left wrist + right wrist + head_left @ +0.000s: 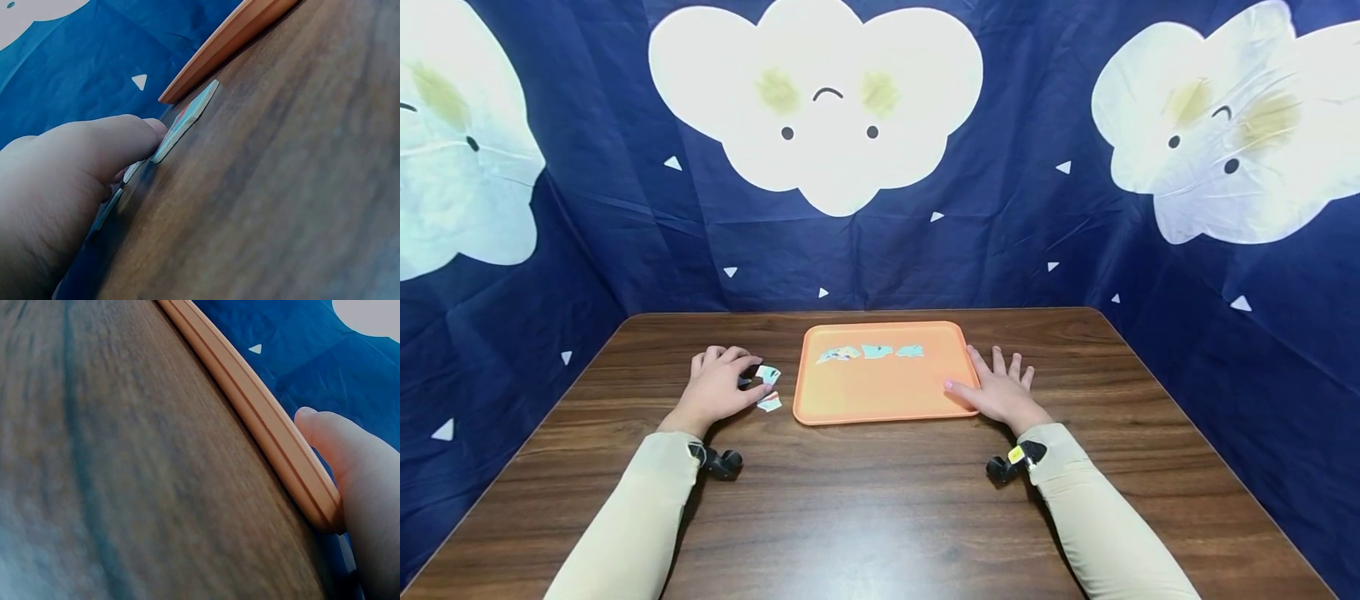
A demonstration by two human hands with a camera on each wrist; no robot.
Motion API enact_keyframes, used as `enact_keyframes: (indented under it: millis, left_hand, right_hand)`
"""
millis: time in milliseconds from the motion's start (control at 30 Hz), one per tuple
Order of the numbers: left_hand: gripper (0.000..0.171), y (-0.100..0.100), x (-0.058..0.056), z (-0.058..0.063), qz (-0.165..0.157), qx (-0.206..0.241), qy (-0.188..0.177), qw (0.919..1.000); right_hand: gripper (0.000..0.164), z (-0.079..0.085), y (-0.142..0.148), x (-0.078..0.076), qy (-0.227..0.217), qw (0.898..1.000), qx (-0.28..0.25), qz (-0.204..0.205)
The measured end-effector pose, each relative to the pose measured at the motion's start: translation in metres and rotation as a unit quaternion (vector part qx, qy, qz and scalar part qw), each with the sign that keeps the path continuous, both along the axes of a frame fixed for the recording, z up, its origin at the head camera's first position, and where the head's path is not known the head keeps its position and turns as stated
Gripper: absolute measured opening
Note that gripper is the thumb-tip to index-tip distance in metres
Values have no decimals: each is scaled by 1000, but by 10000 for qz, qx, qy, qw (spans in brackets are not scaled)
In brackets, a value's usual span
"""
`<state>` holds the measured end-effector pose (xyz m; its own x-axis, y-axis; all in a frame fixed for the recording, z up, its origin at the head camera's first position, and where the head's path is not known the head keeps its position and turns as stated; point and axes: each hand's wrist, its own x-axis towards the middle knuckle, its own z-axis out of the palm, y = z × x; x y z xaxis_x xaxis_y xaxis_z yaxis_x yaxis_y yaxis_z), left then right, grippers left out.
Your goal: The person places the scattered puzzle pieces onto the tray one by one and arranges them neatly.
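On the left of the table, my left hand [718, 389] rests with its fingers loosely bent around a few thin, flat, printed pieces with uneven edges. One light piece [769, 374] lies between thumb and forefinger; a second piece [770, 402], with a red mark, lies just below the thumb tip. In the left wrist view, the thumb touches or nearly touches the red-marked piece [186, 122], and other pieces are partly hidden behind it. My right hand [1002, 393] is spread at the right edge of an orange tray [880, 396], its thumb over the rim.
Three pale-blue printed pieces lie in a row in the tray's upper part: a left one [838, 355], a middle one [876, 352] and a right one [910, 352]. A dark blue cloth [850, 258] with clouds stands behind the brown wooden table [865, 508].
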<state>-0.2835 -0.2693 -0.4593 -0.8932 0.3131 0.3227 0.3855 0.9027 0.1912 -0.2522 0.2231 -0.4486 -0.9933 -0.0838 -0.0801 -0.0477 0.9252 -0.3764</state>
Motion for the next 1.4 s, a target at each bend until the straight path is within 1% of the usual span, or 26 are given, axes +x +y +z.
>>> enact_keyframes:
  millis: [267, 467, 633, 867, 1400]
  left_hand:
    - [54, 2, 0, 2, 177, 37, -66, 9998]
    - [52, 5, 0, 4, 274, 150, -82, 9995]
    - [51, 7, 0, 5, 285, 190, 30, 9994]
    - [53, 6, 2, 6, 401, 68, 186, 9990]
    - [51, 6, 2, 5, 395, 134, 299, 9987]
  right_hand:
    - [104, 0, 0, 1, 12, 10000, 37, -11]
    - [104, -2, 0, 1, 31, 10000, 7, -34]
    - [104, -2, 1, -1, 54, 10000, 4, -23]
    - [103, -2, 0, 0, 58, 10000, -18, -6]
    - [102, -1, 0, 0, 50, 10000, -35, 16]
